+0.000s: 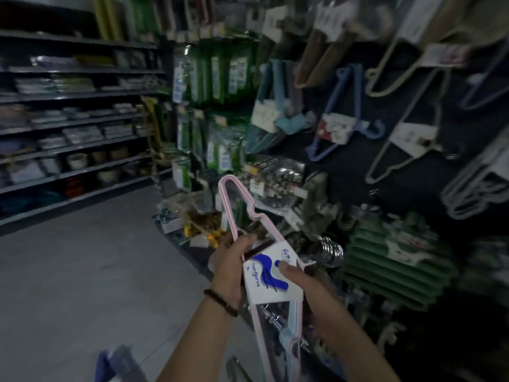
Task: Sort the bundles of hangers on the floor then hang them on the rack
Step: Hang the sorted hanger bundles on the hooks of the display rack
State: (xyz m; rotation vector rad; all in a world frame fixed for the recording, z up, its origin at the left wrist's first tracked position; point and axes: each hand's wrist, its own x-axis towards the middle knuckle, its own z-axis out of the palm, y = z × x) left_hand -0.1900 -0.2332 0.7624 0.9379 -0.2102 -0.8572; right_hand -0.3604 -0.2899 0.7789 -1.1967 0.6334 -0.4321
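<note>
Hanger rack [344, 175] fills the right side: dark backboard, bundles already hung, e.g. blue one [338, 125] and cream one [399, 139]. Grey floor [82, 271] on the left. Pink bundle [257, 330] is off the floor, held mid-air in front of the rack's lower left corner. Its chrome hooks [330, 249] point toward the rack, likely lining up to hang. Left hand [231, 260] wraps the frame above the card label [264, 282] and seems to carry the weight. Right hand [300, 277] pinches the label with the thumb flat on its face, probably steadying or reading it to match type. Not hung yet.
</note>
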